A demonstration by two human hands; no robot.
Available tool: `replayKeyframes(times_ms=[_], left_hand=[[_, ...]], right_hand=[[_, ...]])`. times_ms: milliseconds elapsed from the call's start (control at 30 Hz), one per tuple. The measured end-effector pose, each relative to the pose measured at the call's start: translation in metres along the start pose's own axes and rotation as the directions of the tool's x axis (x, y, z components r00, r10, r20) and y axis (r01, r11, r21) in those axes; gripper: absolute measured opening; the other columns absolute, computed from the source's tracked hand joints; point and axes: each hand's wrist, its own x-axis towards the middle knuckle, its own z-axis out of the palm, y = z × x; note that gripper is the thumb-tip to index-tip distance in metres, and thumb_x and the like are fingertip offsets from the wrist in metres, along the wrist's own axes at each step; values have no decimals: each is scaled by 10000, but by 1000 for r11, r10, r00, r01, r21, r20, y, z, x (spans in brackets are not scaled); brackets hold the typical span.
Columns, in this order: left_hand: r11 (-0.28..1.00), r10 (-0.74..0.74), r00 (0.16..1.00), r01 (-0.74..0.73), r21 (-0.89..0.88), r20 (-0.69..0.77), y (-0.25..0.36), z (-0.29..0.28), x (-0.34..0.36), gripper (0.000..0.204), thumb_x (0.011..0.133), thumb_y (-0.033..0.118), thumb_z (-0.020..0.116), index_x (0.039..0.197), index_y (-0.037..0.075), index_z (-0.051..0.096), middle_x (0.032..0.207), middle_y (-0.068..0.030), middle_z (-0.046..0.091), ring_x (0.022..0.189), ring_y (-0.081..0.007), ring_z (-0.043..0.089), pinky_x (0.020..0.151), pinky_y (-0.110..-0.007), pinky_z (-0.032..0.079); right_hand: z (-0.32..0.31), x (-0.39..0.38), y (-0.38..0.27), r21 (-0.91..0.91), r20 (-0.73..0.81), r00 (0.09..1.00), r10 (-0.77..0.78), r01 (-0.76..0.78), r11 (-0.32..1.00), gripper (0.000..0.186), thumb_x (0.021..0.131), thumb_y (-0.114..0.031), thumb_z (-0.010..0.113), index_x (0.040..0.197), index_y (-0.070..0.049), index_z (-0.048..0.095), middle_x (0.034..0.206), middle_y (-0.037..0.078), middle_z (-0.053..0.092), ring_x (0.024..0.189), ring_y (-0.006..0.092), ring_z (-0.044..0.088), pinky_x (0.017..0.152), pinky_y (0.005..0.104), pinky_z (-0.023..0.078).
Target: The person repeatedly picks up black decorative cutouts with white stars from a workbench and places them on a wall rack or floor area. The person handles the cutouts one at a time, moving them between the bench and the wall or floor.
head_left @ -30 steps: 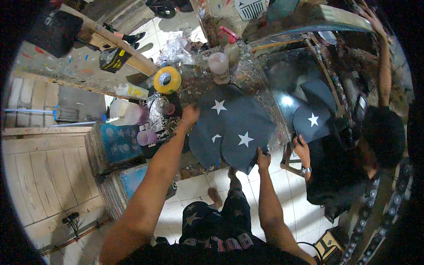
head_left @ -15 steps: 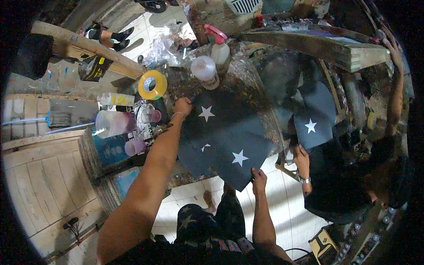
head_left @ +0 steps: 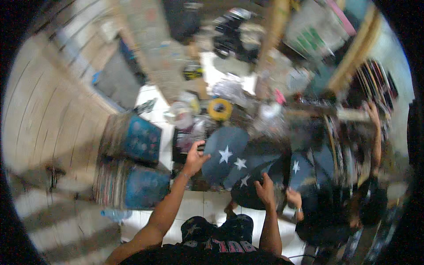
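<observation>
In the head view, dark star-marked pieces (head_left: 223, 138) lie overlapping at the centre of the frame, on the tabletop (head_left: 199, 184). The left hand (head_left: 194, 160), left of centre, has its fingers parted at their left edge; blur hides any contact. The right hand (head_left: 265, 191), below and right of centre, is at the lower piece; whether its fingers grip, I cannot tell. A yellow tape roll (head_left: 220, 117) sits above centre; a co-worker's hand (head_left: 293, 198) is lower right.
</observation>
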Motion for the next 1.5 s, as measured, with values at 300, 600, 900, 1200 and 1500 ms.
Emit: replayKeyframes(times_ms=[300, 600, 900, 1200, 1500], left_hand=[[997, -76, 656, 25, -79, -751, -98, -254, -389, 421, 879, 49, 597, 1291, 103, 530, 1017, -37, 631, 790, -87, 587, 715, -243, 474], [981, -193, -281, -30, -193, -940, -154, -261, -753, 341, 851, -16, 591, 1179, 79, 600, 894, -36, 640, 765, -97, 558, 673, -247, 447], [782, -253, -695, 263, -566, -673, -205, -195, -927, 360, 769, 56, 625, 1128, 64, 600, 889, -196, 680, 850, -303, 678, 776, -379, 524], [402, -209, -865, 350, -846, -456, -233, -175, -1097, 229, 814, 97, 611, 1033, 54, 563, 832, -179, 671, 770, -375, 640, 683, -458, 508], [329, -46, -994, 77, -941, -97, -277, -138, -1256, 178, 808, 119, 638, 947, 11, 613, 827, -195, 664, 734, -370, 640, 663, -432, 503]], right_hand=[[258, -87, -164, -169, 743, 606, -283, 580, 797, 306, 842, -162, 599, 1078, 30, 567, 954, 262, 625, 898, 407, 618, 757, 437, 473], [532, -318, -268, 504, 806, -288, -517, 793, 343, 273, 890, -222, 552, 1088, -38, 592, 993, 228, 624, 942, 429, 574, 846, 485, 432], [644, -575, -349, 750, 661, -619, -425, 535, 389, 344, 839, -65, 608, 1170, -6, 534, 1053, 255, 606, 882, 325, 640, 774, 395, 479], [804, -815, -363, 872, 486, -870, -86, 476, 115, 341, 755, -84, 685, 1071, 1, 589, 996, 240, 626, 950, 372, 601, 828, 418, 464], [936, -1059, -315, 911, 409, -912, 9, 408, -60, 294, 687, -99, 693, 960, -2, 647, 944, 203, 633, 907, 385, 604, 839, 437, 473]])
